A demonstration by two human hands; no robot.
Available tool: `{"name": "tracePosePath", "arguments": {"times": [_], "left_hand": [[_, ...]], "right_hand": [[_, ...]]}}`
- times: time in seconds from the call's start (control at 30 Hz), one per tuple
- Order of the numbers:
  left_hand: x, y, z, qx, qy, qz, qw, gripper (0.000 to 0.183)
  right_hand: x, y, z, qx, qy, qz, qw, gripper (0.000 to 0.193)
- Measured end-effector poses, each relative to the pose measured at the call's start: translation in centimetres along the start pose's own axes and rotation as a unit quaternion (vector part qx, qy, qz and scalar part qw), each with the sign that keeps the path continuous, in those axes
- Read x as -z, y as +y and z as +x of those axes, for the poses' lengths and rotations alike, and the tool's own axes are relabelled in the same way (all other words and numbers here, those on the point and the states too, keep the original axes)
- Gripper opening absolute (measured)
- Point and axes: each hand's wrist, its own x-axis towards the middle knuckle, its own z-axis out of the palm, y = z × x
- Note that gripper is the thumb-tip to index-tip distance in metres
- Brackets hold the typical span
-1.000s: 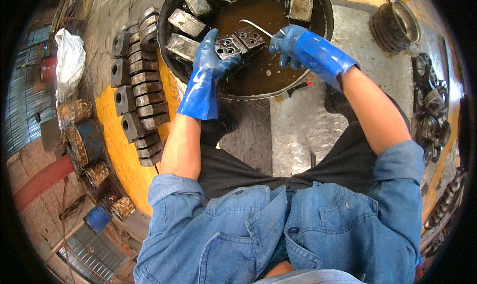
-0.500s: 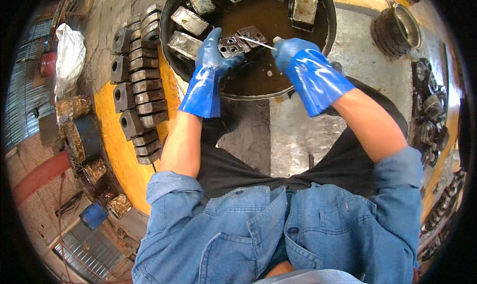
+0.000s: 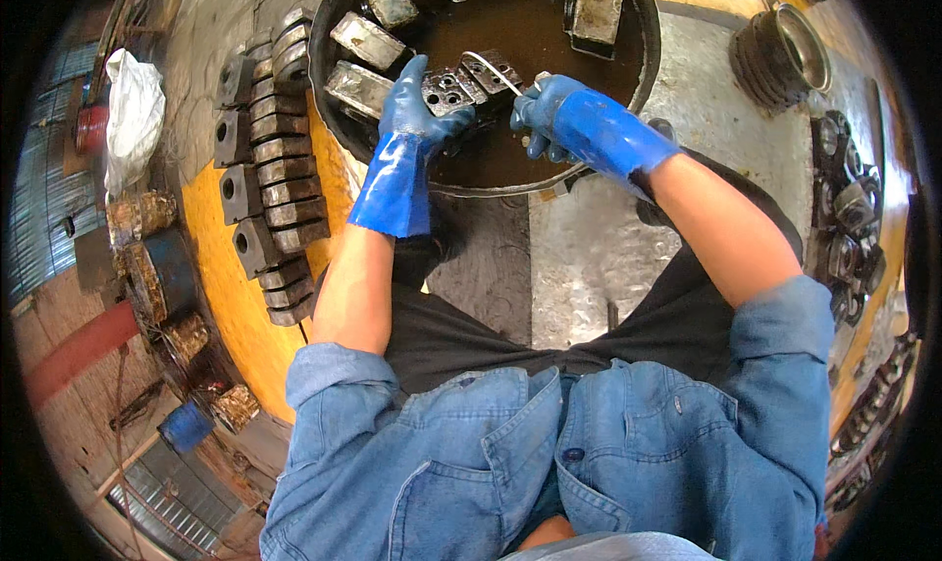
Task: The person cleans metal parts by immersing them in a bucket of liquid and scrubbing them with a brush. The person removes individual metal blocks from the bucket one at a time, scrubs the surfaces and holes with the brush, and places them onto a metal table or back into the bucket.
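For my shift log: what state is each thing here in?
Round black tub: holding brown liquid.
Dark metal block with round holes: gripped at its left end.
Thin pale curved rod: gripped, bent end over block; contact unclear.
Blue-gloved left hand: closed on the block.
Blue-gloved right hand: closed on the rod.
Blue denim sleeves: rolled up.
White bag: crumpled.

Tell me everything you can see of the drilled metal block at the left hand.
The metal block looks dark, wet and grimy, with round holes in its upper face and a groove across it dividing two sections. It lies slantwise, right end farther away, within the round basin; its contact with the brown liquid is unclear. The left hand, gloved, grips its left end. A pale curved rod crosses its right section, touch uncertain.
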Motion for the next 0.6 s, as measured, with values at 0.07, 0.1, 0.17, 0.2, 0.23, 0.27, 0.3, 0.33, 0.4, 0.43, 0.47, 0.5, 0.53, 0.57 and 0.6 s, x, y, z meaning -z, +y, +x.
{"name": "tracePosePath", "arguments": {"times": [0.07,0.1,0.17,0.2,0.23,0.27,0.3,0.33,0.4,0.43,0.47,0.5,0.53,0.57,0.6], "left_hand": [[-0.7,-0.6,0.1,0.013,0.007,-0.017,1.000,0.104],[-0.9,-0.8,0.1,0.021,0.012,-0.026,0.999,0.104],[-1.1,-0.8,0.2,0.001,0.020,-0.017,1.000,0.104],[-1.0,-1.2,0.2,-0.009,0.028,-0.003,1.000,0.104],[-0.9,-1.6,0.1,-0.018,0.037,0.011,0.999,0.103],[-0.4,-0.3,0.3,-0.013,0.023,0.015,1.000,0.103],[-0.4,-0.1,0.4,-0.001,0.018,0.021,1.000,0.104],[-0.5,0.1,0.5,0.011,0.013,0.027,0.999,0.105],[-0.6,-0.1,0.2,0.006,0.027,0.017,0.999,0.106],[-0.5,-0.2,0.2,0.015,0.024,0.023,0.999,0.105],[-0.6,-0.1,0.2,0.011,0.022,0.020,0.999,0.104],[-0.6,-0.2,0.1,0.009,0.024,0.019,1.000,0.104],[-0.6,-0.4,0.1,0.008,0.028,0.015,0.999,0.103],[-0.7,-0.6,0.1,0.002,0.029,0.009,1.000,0.103],[-0.7,-0.4,0.4,-0.007,0.031,0.005,0.999,0.103]], "right_hand": [[-0.2,0.3,0.4,0.019,-0.027,-0.053,0.998,0.031],[0.2,1.8,1.4,0.093,-0.017,-0.149,0.984,0.031],[0.9,3.2,2.1,0.148,0.013,-0.290,0.946,0.029],[0.9,2.0,1.5,0.134,0.027,-0.336,0.932,0.027],[0.5,0.8,0.9,0.119,0.034,-0.381,0.916,0.025],[0.5,1.6,2.0,0.129,0.080,-0.378,0.913,0.023],[0.1,1.0,1.8,0.142,0.118,-0.374,0.909,0.022],[-0.2,-0.3,2.3,0.039,0.101,-0.367,0.924,0.019],[-0.4,-0.2,0.9,0.069,0.109,-0.393,0.911,0.019],[-0.7,-0.1,-0.1,0.083,0.111,-0.406,0.904,0.019],[-0.1,-1.0,-2.1,0.075,0.081,-0.438,0.892,0.020],[0.4,-0.8,-3.6,0.109,0.069,-0.449,0.884,0.019],[0.4,-1.2,-3.3,0.080,0.067,-0.442,0.891,0.018],[0.5,-1.5,-3.3,0.047,0.067,-0.433,0.898,0.017],[0.6,-0.3,-2.9,0.098,0.098,-0.410,0.901,0.018]]}}
